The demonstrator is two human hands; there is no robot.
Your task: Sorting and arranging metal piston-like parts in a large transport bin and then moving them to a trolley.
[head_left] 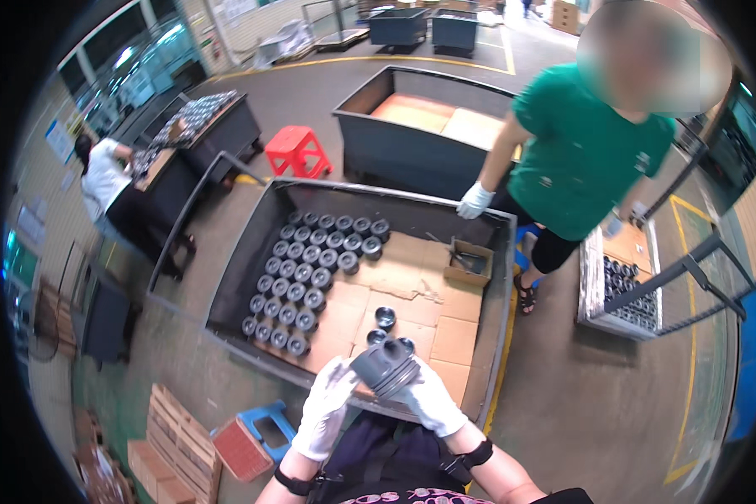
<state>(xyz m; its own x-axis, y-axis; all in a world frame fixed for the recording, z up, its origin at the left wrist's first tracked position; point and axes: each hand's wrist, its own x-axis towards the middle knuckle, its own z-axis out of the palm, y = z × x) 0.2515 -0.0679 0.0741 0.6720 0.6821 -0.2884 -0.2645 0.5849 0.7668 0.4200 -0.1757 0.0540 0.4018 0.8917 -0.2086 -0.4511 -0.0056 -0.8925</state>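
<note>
A dark grey piston (385,370) with ring grooves and a round side hole is held tilted over the near edge of a large dark bin (218,294). My right hand (428,399), in a white glove, grips its grooved end from the right. On its other side my gloved left hand (326,405) has its fingers stretched out close to the piston; whether they touch it I cannot tell. Just beyond stand a loose piston (385,317) and two more, partly hidden. Several rows of pistons (304,260) stand upright on cardboard in the bin's left half.
A small open carton (469,262) sits at the bin's right side. A person in a green shirt (567,160) stands there, one gloved hand (475,202) at the rim. Another bin (353,126), a red stool (298,153), a blue stool (270,428) and a pallet (181,445) surround it.
</note>
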